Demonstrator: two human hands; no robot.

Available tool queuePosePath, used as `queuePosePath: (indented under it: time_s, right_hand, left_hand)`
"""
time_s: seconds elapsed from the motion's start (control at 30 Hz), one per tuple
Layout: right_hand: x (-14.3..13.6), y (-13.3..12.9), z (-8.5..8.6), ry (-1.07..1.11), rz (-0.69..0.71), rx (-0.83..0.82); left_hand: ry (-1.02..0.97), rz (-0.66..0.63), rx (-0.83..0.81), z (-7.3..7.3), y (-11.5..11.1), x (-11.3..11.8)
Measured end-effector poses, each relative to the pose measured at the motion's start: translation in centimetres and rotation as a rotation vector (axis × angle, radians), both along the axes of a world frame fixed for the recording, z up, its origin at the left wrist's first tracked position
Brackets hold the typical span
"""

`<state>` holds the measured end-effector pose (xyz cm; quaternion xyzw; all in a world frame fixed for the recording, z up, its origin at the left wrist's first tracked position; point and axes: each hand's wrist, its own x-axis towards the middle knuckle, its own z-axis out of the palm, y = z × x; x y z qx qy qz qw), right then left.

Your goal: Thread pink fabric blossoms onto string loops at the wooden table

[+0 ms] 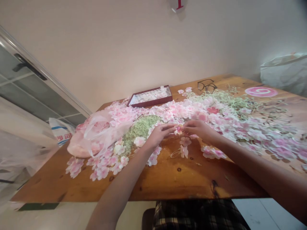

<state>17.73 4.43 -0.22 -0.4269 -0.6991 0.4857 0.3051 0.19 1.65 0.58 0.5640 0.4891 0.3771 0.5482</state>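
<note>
Between my fingertips, above the middle of the table, is a small artificial flower [178,129] with pale petals and a darker pink centre. My left hand [160,134] pinches it from the left, and my right hand [198,129] closes on its right side. Just below lie a few loose pink petal pieces [184,147] with a thin stem loop. Behind my hands spreads a broad heap of pink and white fabric petals [177,110]. A pile of green stamen-like bits [145,124] sits left of my left hand.
A dark red box [151,103] holding small white pieces stands at the back. Clear plastic bags of pink petals [96,134] sit on the left. Eyeglasses [206,86], more green bits [227,100] and a pink round disc [261,92] lie back right. The wooden table's [168,188] front edge is near my lap.
</note>
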Motion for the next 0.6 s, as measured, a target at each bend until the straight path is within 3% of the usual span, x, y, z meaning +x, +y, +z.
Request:
queuePosePath:
  time_s: [0.17,0.27,0.4,0.6]
  right_hand:
    - [-0.1,0.0,-0.6,-0.055,-0.058,0.154]
    - [-0.4,0.0,-1.2,-0.025,-0.059,0.198]
    - [-0.6,-0.5,-0.9,0.031,-0.002,0.106]
    - [-0.7,-1.1,0.3,0.162,0.111,-0.144]
  left_hand:
    - [0.091,-0.098,0.054,-0.1,-0.1,0.1]
    - [0.146,-0.027,0.086,-0.6,0.2,0.1]
    - [0.134,0.039,0.096,-1.1,0.5,-0.1]
    - [0.162,0.142,0.166,-0.6,0.4,-0.2]
